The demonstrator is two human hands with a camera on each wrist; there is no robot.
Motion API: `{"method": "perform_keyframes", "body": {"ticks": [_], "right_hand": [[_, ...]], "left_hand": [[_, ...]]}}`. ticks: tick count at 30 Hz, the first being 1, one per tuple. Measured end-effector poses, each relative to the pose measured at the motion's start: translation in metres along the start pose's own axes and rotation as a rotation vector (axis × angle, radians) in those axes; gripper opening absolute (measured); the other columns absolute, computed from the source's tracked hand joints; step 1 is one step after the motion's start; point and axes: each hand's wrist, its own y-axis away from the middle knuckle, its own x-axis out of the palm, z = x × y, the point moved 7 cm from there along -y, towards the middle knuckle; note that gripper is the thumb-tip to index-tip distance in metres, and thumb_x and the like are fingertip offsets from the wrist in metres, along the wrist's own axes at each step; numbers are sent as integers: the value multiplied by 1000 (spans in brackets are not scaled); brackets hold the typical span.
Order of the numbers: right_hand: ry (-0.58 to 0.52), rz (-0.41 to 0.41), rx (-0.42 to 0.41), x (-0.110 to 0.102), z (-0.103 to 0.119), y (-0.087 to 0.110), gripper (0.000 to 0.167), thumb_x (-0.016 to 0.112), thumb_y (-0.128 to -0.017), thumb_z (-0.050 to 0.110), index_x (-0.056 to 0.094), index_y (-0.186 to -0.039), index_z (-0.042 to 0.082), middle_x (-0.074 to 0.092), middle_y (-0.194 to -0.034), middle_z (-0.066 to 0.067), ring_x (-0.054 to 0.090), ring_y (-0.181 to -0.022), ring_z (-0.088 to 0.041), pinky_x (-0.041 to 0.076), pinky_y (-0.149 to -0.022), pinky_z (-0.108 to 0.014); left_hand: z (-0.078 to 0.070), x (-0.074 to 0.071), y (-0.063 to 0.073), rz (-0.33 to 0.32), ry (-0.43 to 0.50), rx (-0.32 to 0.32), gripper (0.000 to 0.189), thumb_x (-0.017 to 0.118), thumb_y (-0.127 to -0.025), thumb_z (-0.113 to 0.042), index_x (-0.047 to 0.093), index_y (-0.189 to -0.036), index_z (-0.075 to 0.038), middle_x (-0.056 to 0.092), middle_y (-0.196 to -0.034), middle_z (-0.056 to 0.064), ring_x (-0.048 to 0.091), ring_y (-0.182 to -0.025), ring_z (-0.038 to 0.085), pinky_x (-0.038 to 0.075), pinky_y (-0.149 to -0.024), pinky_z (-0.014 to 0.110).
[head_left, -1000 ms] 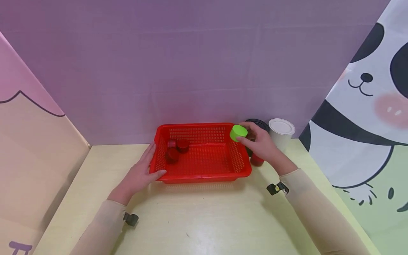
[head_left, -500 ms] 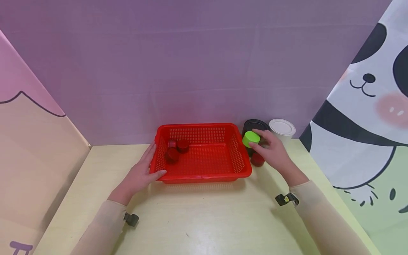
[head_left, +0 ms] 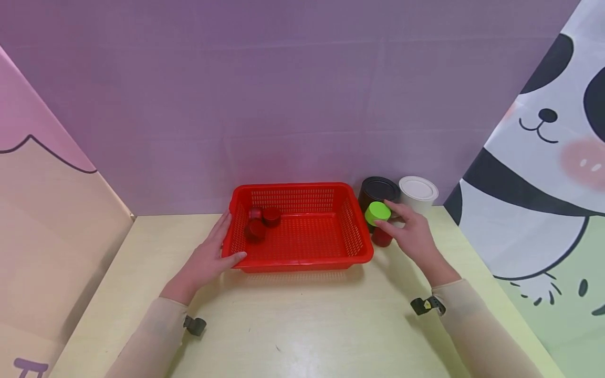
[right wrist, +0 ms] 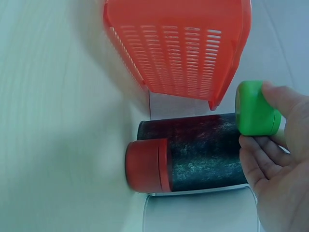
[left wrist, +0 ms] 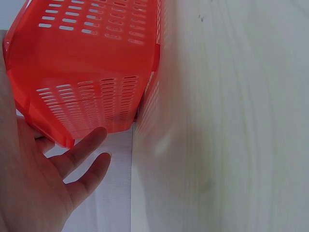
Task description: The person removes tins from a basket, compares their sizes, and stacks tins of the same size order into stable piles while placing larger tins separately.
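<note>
My left hand (head_left: 206, 264) rests against the left end of a red plastic basket (head_left: 302, 262), its thumb over the front corner of the rim. In the left wrist view its fingers (left wrist: 90, 181) stretch out beside the slotted wall. With my right hand (head_left: 410, 233) I pinch a small bright-green round box (head_left: 377, 212) between thumb and fingertips. The green box (right wrist: 256, 108) is raised, right of the basket and above a small red round box (head_left: 382, 237) standing on the table. Several small dark-red round boxes (head_left: 256, 230) lie in the basket's left part.
A black canister (head_left: 379, 187) and a white canister (head_left: 418, 190) with a lid stand behind my right hand, close to the back wall. A purple backdrop (head_left: 302, 105) rises behind the pale wooden table (head_left: 302, 325). A panda print (head_left: 534, 210) covers the right side.
My right hand has carried the green box from above the basket's right rim rightward and towards me, over the small red box. My left hand and the basket have stayed put.
</note>
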Motion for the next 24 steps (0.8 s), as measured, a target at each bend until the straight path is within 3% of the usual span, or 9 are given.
{"method": "perform_keyframes", "body": {"ticks": [8, 12, 16, 20, 24], "right_hand": [[0, -46, 45, -7, -7, 11, 62, 86, -101, 31, 65, -154, 6, 76, -132, -19, 73, -121, -39, 49, -90, -13], [23, -51, 46, -7, -11, 13, 62, 86, -100, 28, 65, -153, 4, 76, -133, -21, 73, -121, -40, 58, -100, -36], [50, -54, 51, -5, -18, 14, 63, 86, -101, 27, 63, -153, 0, 73, -137, -23, 71, -122, -42, 55, -106, -60], [53, -60, 59, -3, -28, 15, 63, 85, -101, 26, 61, -153, -1, 70, -139, -24, 70, -123, -44, 54, -108, -65], [77, -70, 55, 0, -37, 14, 59, 86, -101, 23, 63, -150, -2, 69, -136, -23, 71, -120, -42, 57, -107, -48]], "left_hand": [[0, -1, 1, -1, -3, 4, 116, 82, -97, -47, 3, -180, -29, 3, -187, -4, 23, -167, 40, 56, -108, 64], [0, -1, 2, -1, 1, 0, 116, 82, -97, -48, 3, -180, -29, 3, -186, -4, 24, -166, 39, 56, -108, 64], [1, -1, 1, 2, 3, 4, 117, 83, -97, -48, 3, -180, -29, 4, -187, -3, 23, -166, 39, 58, -106, 63], [2, -1, 0, -1, 2, 11, 117, 83, -97, -45, 3, -180, -29, 4, -187, -3, 23, -166, 40, 58, -106, 63], [2, -1, 1, -1, 1, 8, 117, 83, -96, -46, 3, -180, -30, 3, -187, -3, 22, -167, 39, 57, -107, 63]]}}
